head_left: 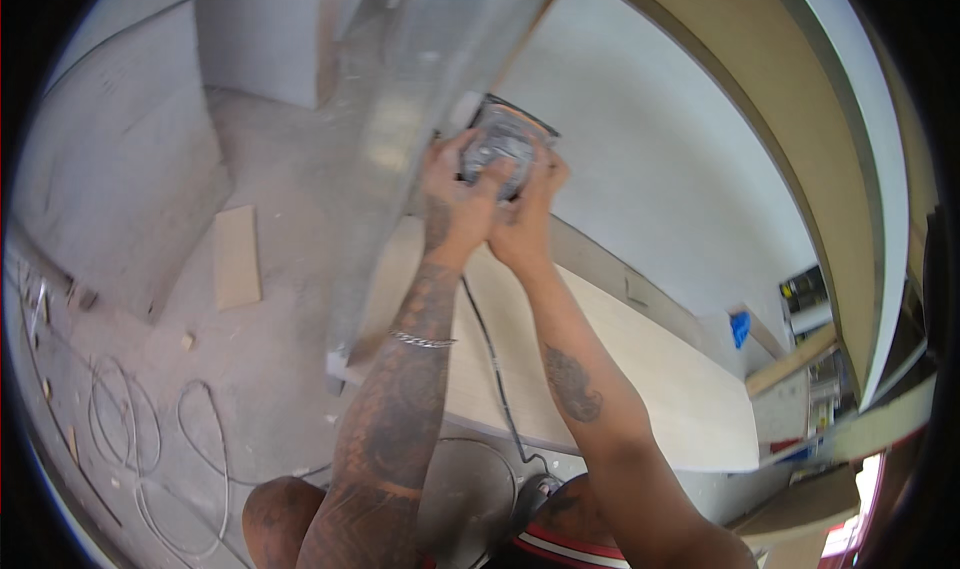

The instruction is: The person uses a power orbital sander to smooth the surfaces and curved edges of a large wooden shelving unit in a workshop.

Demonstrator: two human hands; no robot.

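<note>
Both my hands are closed round a grey, dust-covered electric sander (500, 147) with a dark flat pad and an orange line at its far edge. My left hand (455, 191) grips its left side, and my right hand (528, 201) wraps its right side, with the thumbs close together. The sander's pad is against the front edge of a tall cabinet carcass, beside its white inner panel (680, 129). A dark power cord (490, 344) hangs from the tool between my forearms. The exact contact under the pad is hidden.
Below my hands stretches a pale wooden board (600, 359). To the left, a loose light board (237, 257) and looped cables (140, 469) lie on the dusty floor. A curved frame edge (850, 99) rises at right, near a small blue object (739, 329).
</note>
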